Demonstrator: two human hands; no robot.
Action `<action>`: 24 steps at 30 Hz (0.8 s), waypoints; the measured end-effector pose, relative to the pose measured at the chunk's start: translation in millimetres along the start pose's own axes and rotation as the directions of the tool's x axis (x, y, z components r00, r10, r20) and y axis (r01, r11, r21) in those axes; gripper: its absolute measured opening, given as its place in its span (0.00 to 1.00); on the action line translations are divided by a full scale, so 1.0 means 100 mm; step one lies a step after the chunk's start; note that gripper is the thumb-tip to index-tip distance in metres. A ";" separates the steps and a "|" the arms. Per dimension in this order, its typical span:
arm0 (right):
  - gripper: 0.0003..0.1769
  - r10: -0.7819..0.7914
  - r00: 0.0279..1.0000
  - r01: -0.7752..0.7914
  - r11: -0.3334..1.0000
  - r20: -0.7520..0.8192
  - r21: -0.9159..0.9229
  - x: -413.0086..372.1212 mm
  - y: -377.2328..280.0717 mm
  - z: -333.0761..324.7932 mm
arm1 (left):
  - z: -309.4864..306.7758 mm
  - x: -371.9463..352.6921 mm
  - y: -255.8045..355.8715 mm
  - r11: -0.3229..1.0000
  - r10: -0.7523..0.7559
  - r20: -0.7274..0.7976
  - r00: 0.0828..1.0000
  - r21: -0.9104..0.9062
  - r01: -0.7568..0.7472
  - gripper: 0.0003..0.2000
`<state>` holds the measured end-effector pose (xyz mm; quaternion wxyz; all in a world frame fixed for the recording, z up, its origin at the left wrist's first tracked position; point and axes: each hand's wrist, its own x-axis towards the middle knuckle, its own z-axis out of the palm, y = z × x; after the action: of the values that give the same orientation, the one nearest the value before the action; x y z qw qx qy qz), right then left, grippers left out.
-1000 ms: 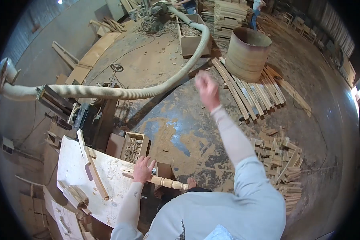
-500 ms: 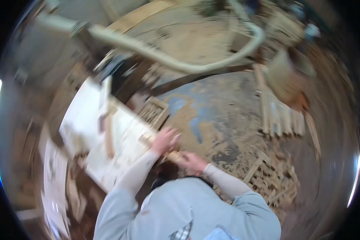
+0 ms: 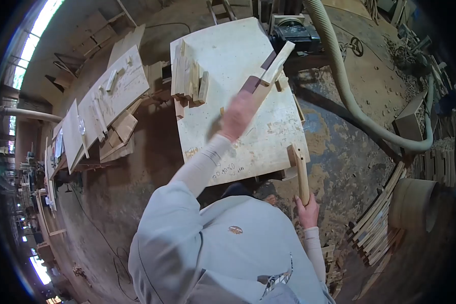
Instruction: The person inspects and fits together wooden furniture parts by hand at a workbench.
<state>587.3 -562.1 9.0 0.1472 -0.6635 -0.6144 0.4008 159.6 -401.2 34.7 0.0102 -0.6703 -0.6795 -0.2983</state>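
Note:
My right hand (image 3: 307, 210) grips the near end of a long wooden piece (image 3: 302, 177), whose far end lies by the right front edge of the white work table (image 3: 266, 147). My left hand (image 3: 238, 115) is stretched out over the middle of the table. It is smeared by motion, so its fingers do not show clearly. Just beyond it runs a wooden fence (image 3: 263, 92) with a dark part, and a pale strip of wood (image 3: 278, 63) lies across its far end. Several wooden pieces (image 3: 189, 76) stand side by side at the table's left.
A motor (image 3: 297, 36) sits behind the table. A ribbed hose (image 3: 345, 96) curves down the right side. Farther right are a stack of wood strips (image 3: 375, 223) and a round drum (image 3: 413, 202). Another table (image 3: 109, 96) with boards stands to the left.
The view has swung, bringing the table in front. My hands, close together on a wooden piece before, are now apart; the left reaches over the table while the right keeps a wooden piece.

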 end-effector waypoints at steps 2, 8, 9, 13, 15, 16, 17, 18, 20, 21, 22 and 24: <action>0.30 -0.031 0.999 0.030 0.999 -0.015 -0.009 -0.01 -0.05 -0.02 | 0.08 0.06 -0.75 0.973 -0.107 -0.233 0.967 0.177 0.150 0.22; 0.27 0.014 0.998 -0.013 1.000 -0.064 0.018 -0.11 -0.19 -0.03 | -0.02 0.25 -1.44 0.854 -0.110 -0.109 0.988 0.499 0.150 0.24; 0.26 0.007 0.997 -0.007 1.000 -0.072 -0.001 -0.10 -0.16 -0.02 | 0.01 0.23 -1.46 0.884 -0.071 -0.120 0.990 0.453 0.118 0.23; 0.25 -0.049 0.990 0.040 0.996 -0.129 -0.075 -0.01 -0.24 0.02 | -0.02 0.23 -1.52 0.924 -0.241 -0.084 0.967 0.284 0.255 0.23; 0.26 0.010 0.994 -0.021 0.995 -0.111 -0.101 0.00 -0.15 0.03 | -0.01 0.32 -1.49 0.954 -0.194 -0.112 0.975 0.209 0.214 0.23; 0.26 0.056 0.996 -0.065 0.990 -0.074 -0.123 0.00 -0.11 0.03 | 0.03 0.38 -1.45 0.971 -0.163 -0.149 0.975 0.152 0.186 0.22; 0.28 0.054 0.996 -0.062 0.992 -0.070 -0.112 0.01 -0.11 0.03 | 0.10 0.44 -1.44 0.979 -0.187 -0.149 0.971 0.052 0.196 0.22; 0.28 0.060 0.995 -0.068 0.991 -0.079 -0.113 0.03 -0.09 0.03 | 0.20 0.53 -1.43 0.981 -0.182 -0.147 0.972 0.043 0.190 0.22; 0.28 -0.021 0.991 -0.003 0.984 -0.133 -0.180 0.07 -0.08 0.06 | 0.45 0.82 -1.35 0.929 -0.270 -0.129 0.954 -0.295 0.223 0.20; 0.28 -0.016 0.990 -0.010 0.983 -0.142 -0.182 0.07 -0.09 0.07 | 0.59 1.00 -1.31 0.881 -0.326 -0.091 0.941 -0.389 0.268 0.19; 0.28 0.007 0.990 -0.032 0.985 -0.143 -0.169 0.05 -0.13 0.07 | 0.65 1.20 -1.19 0.829 -0.376 -0.038 0.926 -0.459 0.318 0.18; 0.29 0.035 0.988 -0.060 0.986 -0.152 -0.158 0.02 -0.16 0.09 | 0.87 1.56 -1.05 0.767 -0.414 0.025 0.910 -0.529 0.363 0.17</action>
<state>569.8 -560.0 13.4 0.1286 -0.7159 -0.6162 0.3021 81.5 -215.3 -13.2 -0.2026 -0.4775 -0.6951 -0.4978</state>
